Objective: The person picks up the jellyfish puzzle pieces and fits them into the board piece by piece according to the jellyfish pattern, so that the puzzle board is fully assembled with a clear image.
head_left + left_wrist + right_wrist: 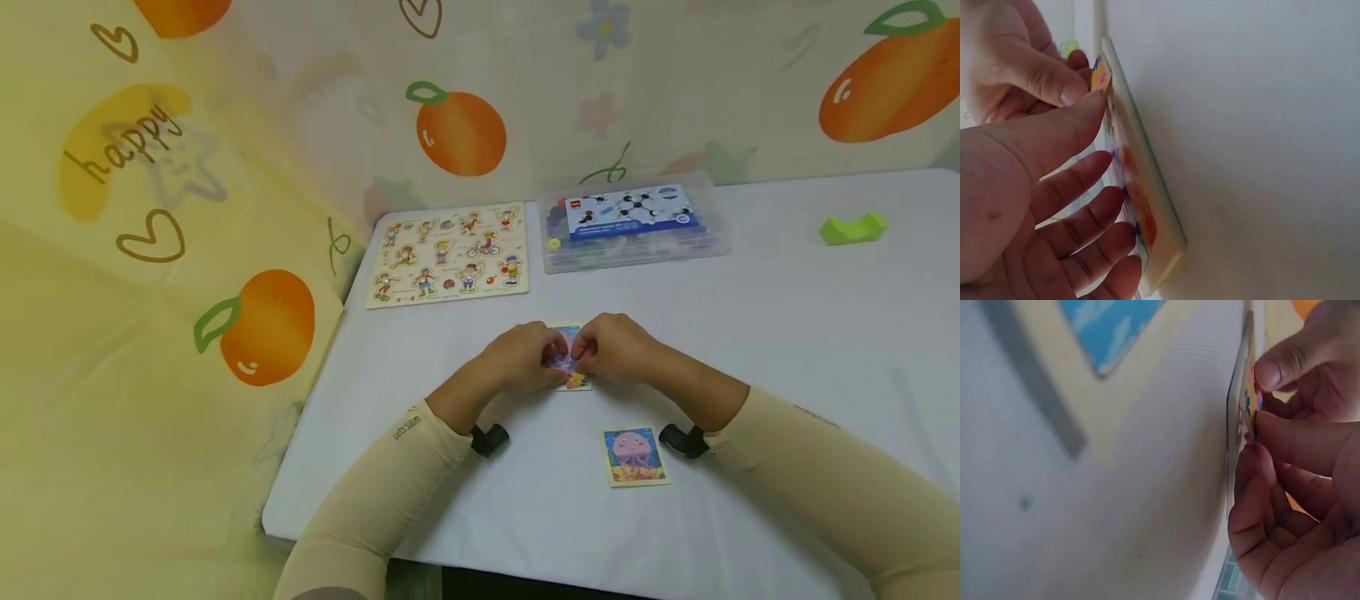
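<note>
A small jellyfish picture board (576,382) lies on the table between both hands. My right hand (1304,506) pinches a small puzzle piece (1101,76), mostly yellow on the side seen, between thumb and fingertip just over the board's surface. Beside it, my left hand (1041,194) rests loosely bent fingertips on the board, its thumb touching close to the piece. How much of the piece the left thumb bears on is hard to tell. A second jellyfish picture card (634,457) lies flat nearer the person, left of the right wrist.
Behind the hands lie a wooden puzzle board with sports figures (450,257) and a clear plastic box (633,225) with a blue label. A lime-green curved block (853,229) sits at the far right. White cloth covers the table (787,333); a fruit-print curtain (517,100) hangs behind.
</note>
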A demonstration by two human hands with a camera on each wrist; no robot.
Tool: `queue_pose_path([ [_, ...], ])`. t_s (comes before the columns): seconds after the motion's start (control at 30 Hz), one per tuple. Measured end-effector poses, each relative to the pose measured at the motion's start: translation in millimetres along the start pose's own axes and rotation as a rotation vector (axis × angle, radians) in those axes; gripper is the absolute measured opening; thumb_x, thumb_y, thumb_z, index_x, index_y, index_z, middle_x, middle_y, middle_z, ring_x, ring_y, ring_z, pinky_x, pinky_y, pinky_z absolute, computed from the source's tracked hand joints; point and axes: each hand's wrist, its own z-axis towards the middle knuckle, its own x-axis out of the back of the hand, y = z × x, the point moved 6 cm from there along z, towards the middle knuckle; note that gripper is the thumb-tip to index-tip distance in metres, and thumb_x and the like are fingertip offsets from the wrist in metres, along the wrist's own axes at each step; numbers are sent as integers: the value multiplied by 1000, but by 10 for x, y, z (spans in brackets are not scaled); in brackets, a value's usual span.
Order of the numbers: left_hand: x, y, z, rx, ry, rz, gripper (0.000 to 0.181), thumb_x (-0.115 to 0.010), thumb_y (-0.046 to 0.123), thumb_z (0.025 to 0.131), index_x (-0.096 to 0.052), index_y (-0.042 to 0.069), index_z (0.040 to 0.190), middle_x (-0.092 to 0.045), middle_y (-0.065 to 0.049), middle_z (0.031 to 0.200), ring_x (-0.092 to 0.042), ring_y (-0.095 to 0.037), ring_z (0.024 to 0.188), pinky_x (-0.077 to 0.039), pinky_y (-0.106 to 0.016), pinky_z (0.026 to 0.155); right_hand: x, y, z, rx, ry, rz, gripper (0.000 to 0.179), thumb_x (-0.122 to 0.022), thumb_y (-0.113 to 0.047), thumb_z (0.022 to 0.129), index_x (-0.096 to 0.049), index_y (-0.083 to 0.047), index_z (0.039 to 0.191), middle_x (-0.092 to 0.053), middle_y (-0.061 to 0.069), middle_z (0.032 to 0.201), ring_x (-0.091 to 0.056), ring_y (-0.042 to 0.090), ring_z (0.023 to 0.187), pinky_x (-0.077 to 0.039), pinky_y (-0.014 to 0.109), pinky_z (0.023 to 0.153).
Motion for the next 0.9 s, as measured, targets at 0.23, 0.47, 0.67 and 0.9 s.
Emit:
queue_pose_path([
  [0.23, 1, 5, 5, 27, 2, 4, 31, -79, 33, 91, -69, 18, 117, -62, 3, 100, -58, -13, 92, -48, -29, 82, -24, -56, 16, 6, 13, -42, 4, -77, -10, 87, -74, -8, 86, -66, 0, 75, -59, 17, 77, -49, 35, 76],
  [0.47, -16, 9, 24, 26, 11, 0, 32, -81, 34, 88, -68, 19, 113, -62, 3, 98, -57, -13, 90, -47, -28, 80, 23, -67, 6, -16, 33, -74, 12, -80, -10, 82, -71, -8, 89, -63, 2, 74, -57, 18, 73, -46, 33, 71],
  [0.67, -24, -4, 25, 37, 9, -2, 31, -83, 34, 87, -67, 20, 110, -61, 3, 96, -57, -13, 88, -46, -28, 78, 62, -25, 44, -53, 31, -87, 18, -83, -12, 82, -71, -7, 95, -64, 2, 75, -58, 19, 75, -46, 36, 74],
  [0.9, -31, -23, 15, 59, -19, -2, 30, -82, 33, 87, -66, 20, 110, -61, 3, 96, -57, -14, 87, -46, -28, 77, 58, -15, 24, -69, 41, -154, 24, -82, -18, 84, -69, -7, 101, -64, 5, 85, -58, 23, 82, -47, 40, 78],
])
